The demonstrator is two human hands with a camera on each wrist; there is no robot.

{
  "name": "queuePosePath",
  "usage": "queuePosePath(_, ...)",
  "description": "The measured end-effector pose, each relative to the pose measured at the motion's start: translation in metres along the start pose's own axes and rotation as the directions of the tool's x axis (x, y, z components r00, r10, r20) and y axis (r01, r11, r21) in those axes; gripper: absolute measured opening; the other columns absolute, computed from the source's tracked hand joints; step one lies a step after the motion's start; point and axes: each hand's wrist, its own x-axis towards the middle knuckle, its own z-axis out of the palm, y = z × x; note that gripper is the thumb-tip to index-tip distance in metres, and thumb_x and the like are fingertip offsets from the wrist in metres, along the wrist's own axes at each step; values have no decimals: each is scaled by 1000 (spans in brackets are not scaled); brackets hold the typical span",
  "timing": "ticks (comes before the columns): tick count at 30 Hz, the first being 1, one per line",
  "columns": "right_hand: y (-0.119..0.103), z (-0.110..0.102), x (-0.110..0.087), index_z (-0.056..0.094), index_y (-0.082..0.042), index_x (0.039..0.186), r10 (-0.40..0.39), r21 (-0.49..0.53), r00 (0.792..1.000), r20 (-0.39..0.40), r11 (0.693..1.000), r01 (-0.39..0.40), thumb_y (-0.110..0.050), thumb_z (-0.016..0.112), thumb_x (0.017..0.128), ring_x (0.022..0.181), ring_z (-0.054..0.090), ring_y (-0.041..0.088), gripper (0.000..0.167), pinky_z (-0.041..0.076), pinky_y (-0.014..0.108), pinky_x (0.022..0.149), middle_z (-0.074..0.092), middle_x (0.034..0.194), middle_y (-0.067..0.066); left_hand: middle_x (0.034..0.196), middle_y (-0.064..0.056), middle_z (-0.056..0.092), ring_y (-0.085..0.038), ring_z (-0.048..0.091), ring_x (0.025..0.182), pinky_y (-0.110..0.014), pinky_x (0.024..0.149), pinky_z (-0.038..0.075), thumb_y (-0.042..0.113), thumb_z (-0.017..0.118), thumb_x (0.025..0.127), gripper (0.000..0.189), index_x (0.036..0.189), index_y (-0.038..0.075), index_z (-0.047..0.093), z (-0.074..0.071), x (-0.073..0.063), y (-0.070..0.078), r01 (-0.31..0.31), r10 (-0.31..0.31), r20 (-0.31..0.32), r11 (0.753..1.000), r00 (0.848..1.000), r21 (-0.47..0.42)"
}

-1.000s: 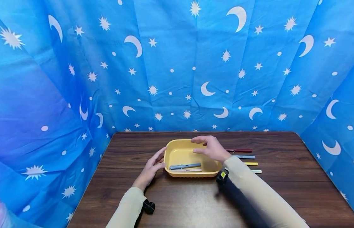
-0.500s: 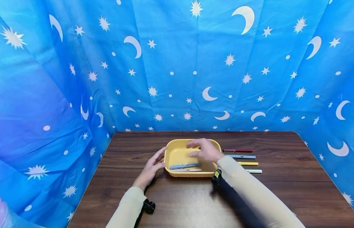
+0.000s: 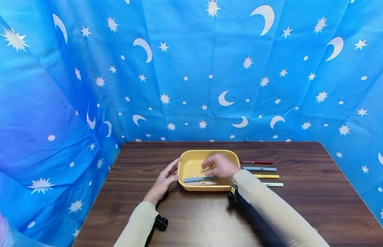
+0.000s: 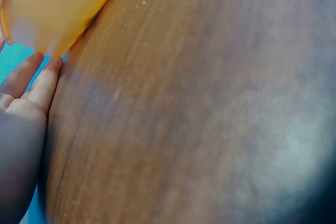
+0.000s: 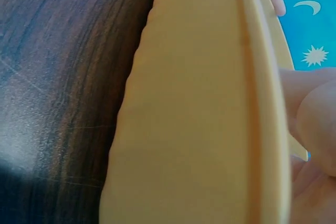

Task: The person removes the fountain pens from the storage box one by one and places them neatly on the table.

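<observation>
A yellow plastic basket (image 3: 210, 188) stands on the table in the head view. Inside, near its front wall, lie a blue-grey pen (image 3: 197, 179) and a pale pink pen (image 3: 200, 183). My left hand (image 3: 162, 181) rests against the basket's left end; in the left wrist view its extended fingers (image 4: 46, 85) touch the outer wall. My right hand (image 3: 220, 166) reaches in over the right half of the basket, thumb and fingers apart, with nothing seen between them. In the right wrist view the basket's wall (image 5: 194, 103) hides most of that hand.
Right of the basket, several pens lie roughly parallel: a dark red pen (image 3: 257, 162), a light blue pen (image 3: 260, 169), a yellow pen (image 3: 268, 176) and a pale green pen (image 3: 274, 184). A blue star-and-moon cloth (image 3: 191, 68) hangs behind the brown wooden table (image 3: 197, 219).
My right hand has moved left and then lower into the basket, nearer the two pens there. The left hand has stayed at the basket's end.
</observation>
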Motion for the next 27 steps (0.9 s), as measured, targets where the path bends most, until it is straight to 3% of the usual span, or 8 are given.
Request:
queuePosePath(8, 1, 11, -5, 81, -7, 113, -7, -48, 999, 39, 999, 9, -7, 84, 88, 96, 75, 14, 25, 62, 35, 88, 81, 107, 4, 169, -9, 35, -31, 35, 155, -53, 126, 28, 12, 64, 100, 69, 163, 26, 40, -3, -2, -5, -13, 13, 14, 1000, 1000, 1)
queuePosePath(18, 4, 23, -6, 83, -10, 104, -21, -145, 999, 33, 989, 26, 0, 85, 85, 93, 74, 15, 22, 61, 35, 87, 81, 101, 1, 169, -9, 36, -31, 38, 153, -47, 124, 33, 14, 63, 102, 68, 164, 27, 39, -8, -5, -13, -24, 24, 30, 1000, 999, 5)
queuePosePath(27, 2, 33, -9, 82, -8, 98, -69, -236, 998, -3, 969, 67, 2, 87, 81, 83, 72, 11, 20, 60, 29, 80, 80, 92, 2, 170, -9, 34, -31, 35, 155, -53, 126, 28, 11, 64, 101, 68, 164, 26, 40, -11, -9, -17, -60, 60, 48, 998, 997, -13)
